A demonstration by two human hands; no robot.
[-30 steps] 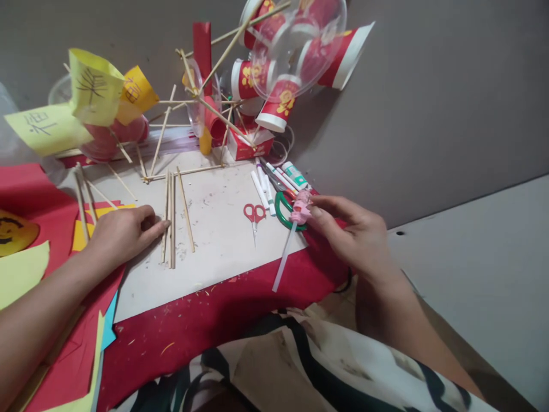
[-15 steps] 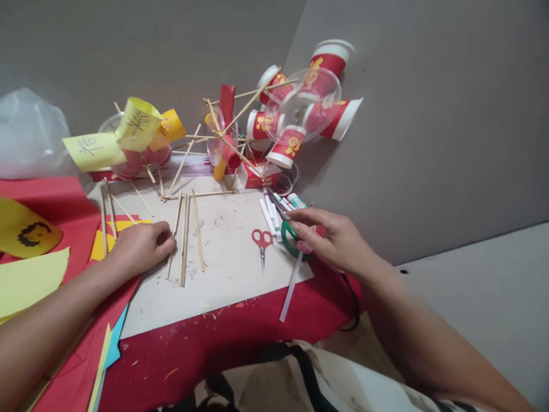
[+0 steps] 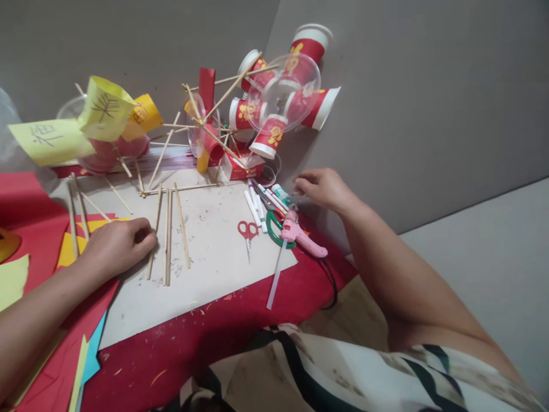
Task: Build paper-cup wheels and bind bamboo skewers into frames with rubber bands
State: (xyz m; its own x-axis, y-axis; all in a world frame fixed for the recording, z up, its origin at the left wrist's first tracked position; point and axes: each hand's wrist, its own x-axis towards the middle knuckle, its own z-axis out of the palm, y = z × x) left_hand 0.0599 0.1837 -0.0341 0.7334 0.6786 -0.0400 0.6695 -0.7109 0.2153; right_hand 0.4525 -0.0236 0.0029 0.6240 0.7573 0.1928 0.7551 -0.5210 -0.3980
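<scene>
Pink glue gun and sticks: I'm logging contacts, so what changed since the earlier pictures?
The right hand let go of the pink glue gun and moved away toward the wall. The stick beside the left hand shifted slightly left. The red-handled scissors stayed put.

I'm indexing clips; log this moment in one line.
left hand: at wooden stick | right hand: apart from pink glue gun

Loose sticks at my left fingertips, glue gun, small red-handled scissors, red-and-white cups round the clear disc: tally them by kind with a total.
Sticks: 4
Glue gun: 1
Scissors: 1
Cups: 5
Total: 11
</scene>
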